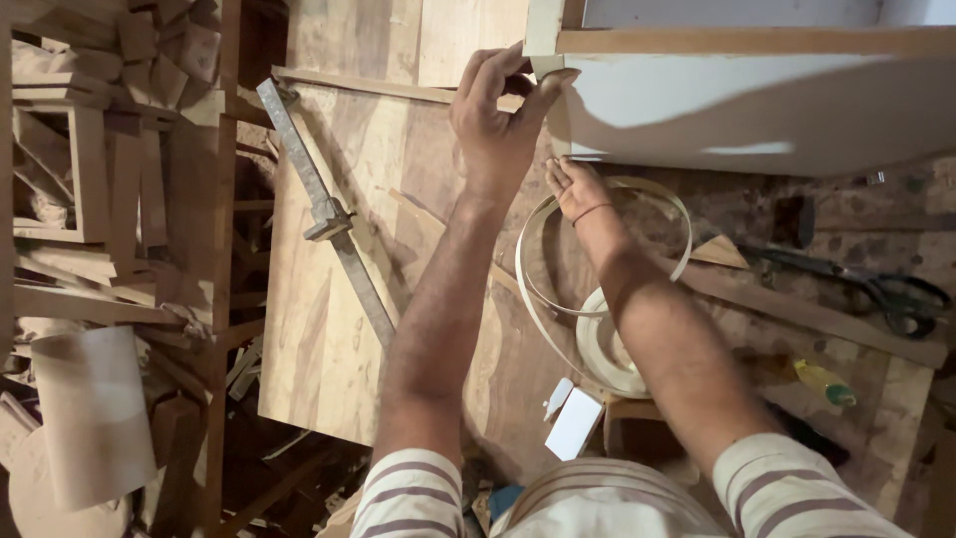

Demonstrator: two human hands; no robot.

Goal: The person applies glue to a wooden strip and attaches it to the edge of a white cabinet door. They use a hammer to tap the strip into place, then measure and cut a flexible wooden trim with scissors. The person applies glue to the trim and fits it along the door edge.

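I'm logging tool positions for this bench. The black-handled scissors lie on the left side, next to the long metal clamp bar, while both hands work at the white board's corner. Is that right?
Not quite. The black-handled scissors lie on the right side of the wooden bench, far from the long metal clamp bar. The head view shows this. The rest holds: the left hand and right hand are at the white board's corner.

left hand [498, 110]: pinching the pale edge strip [543, 30] at the white panel [737, 110] corner
right hand [576, 187]: flat under that panel's edge
scissors [876, 284]: right, below panel
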